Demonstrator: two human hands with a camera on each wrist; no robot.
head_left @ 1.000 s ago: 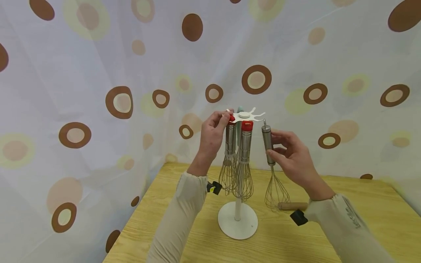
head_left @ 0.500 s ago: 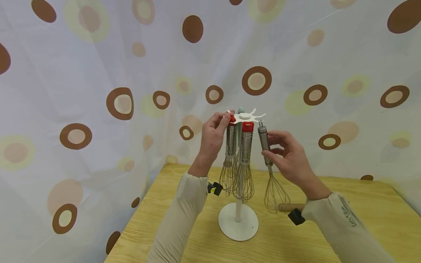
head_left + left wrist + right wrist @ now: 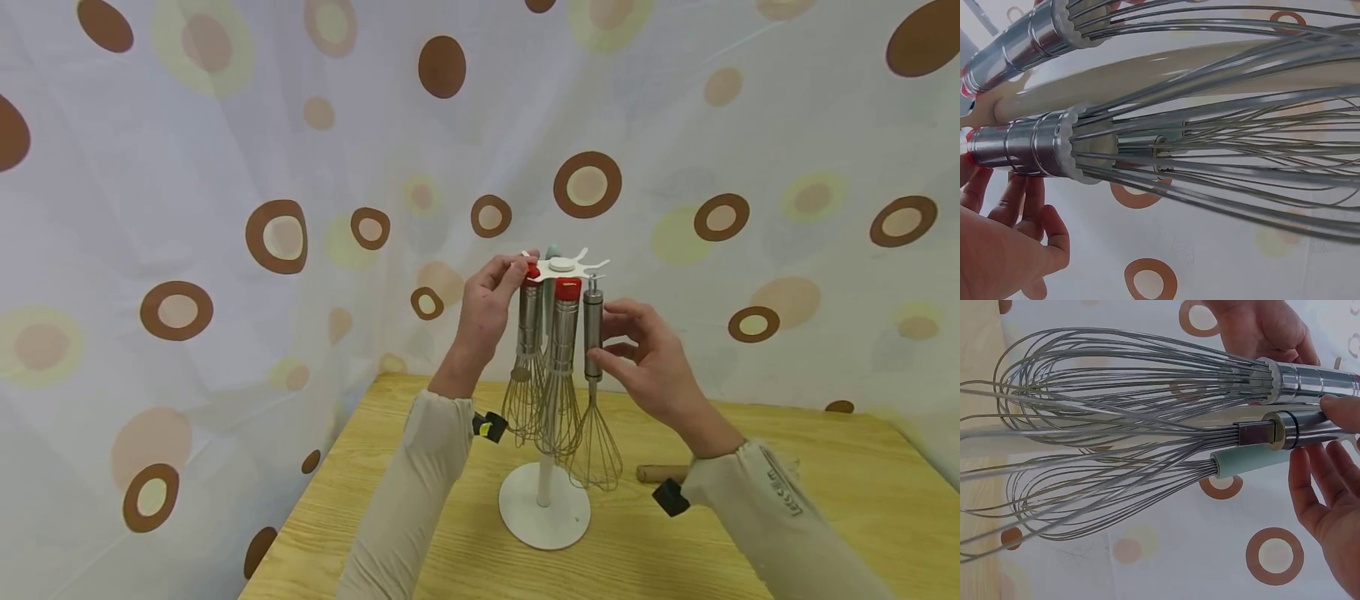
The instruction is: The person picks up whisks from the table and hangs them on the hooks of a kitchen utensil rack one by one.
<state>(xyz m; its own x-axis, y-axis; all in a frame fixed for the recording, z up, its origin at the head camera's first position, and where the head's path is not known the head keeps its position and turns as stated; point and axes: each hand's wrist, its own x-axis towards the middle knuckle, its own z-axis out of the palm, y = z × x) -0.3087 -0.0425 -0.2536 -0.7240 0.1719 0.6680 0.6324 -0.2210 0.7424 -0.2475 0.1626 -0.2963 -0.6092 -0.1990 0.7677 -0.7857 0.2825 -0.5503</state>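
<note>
We hold the silver whisk [image 3: 593, 333] by its handle with our right hand [image 3: 648, 367], fingers curled round it, right under the white rack [image 3: 564, 267]. Our left hand [image 3: 486, 308] pinches the rack's edge by a red-topped whisk [image 3: 528, 325]

A wooden handle [image 3: 660, 473] lies on the table, its right end hidden behind the right sleeve [image 3: 757, 500]. The stand's post [image 3: 545, 479] disappears upward behind hanging whisk wires. A pale green whisk [image 3: 551, 252] shows only its tip behind the rack top. Wrist views cut off whisk handles at the frame edges.
</note>
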